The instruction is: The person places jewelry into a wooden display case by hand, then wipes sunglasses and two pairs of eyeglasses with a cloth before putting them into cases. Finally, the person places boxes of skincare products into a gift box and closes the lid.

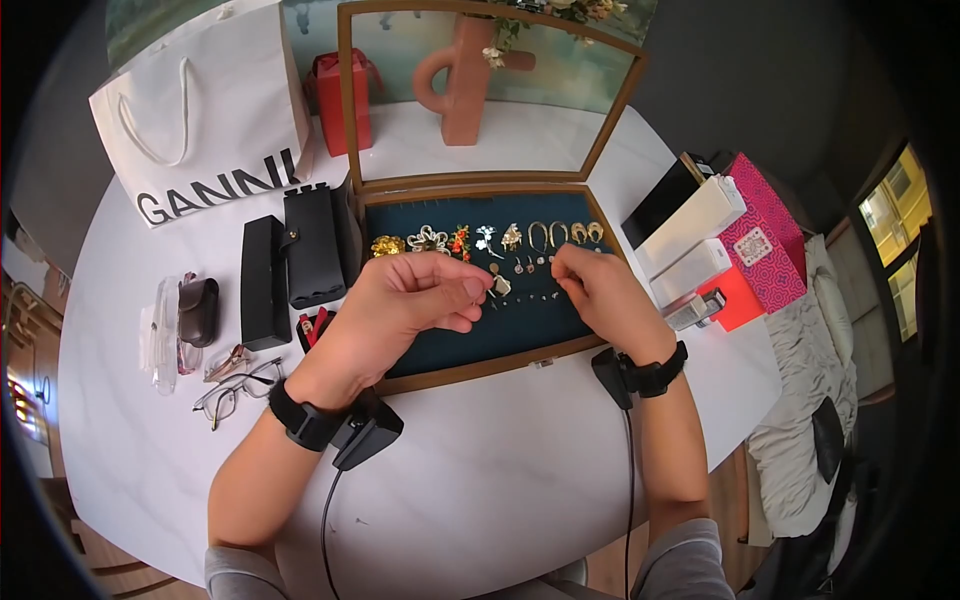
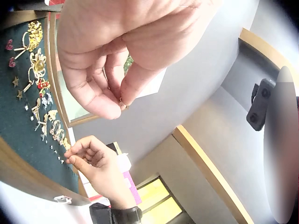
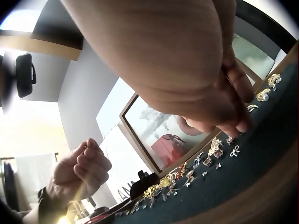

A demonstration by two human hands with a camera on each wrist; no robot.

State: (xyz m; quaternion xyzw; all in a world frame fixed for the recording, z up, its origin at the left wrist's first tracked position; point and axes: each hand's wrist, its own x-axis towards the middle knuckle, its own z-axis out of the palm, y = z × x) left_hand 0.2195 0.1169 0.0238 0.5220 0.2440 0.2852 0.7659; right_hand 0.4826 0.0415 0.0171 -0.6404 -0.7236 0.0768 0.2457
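Observation:
Above the middle of a wooden jewellery case (image 1: 455, 376), my left hand (image 1: 415, 292) pinches a tiny gold-toned piece of jewellery (image 2: 122, 105) between thumb and fingertips, mostly hidden by them. My right hand (image 1: 612, 300) is low over the case's right side, fingers bent down at the small earrings; whether it grips one I cannot tell. On the dark teal lining lie a gold brooch (image 1: 388, 246), a pearly flower brooch (image 1: 428, 240), a red-orange piece (image 1: 460, 242), hoop earrings (image 1: 538, 237) and several small studs. Its glass lid (image 1: 345, 100) stands raised behind.
Left of the case are black boxes (image 1: 264, 285), a dark glasses case (image 1: 198, 312) and eyeglasses (image 1: 238, 392). A white paper bag (image 1: 210, 110), a red box (image 1: 343, 105) and a terracotta vase (image 1: 465, 85) stand behind. White boxes (image 1: 690, 225) and a pink box (image 1: 765, 235) are at right.

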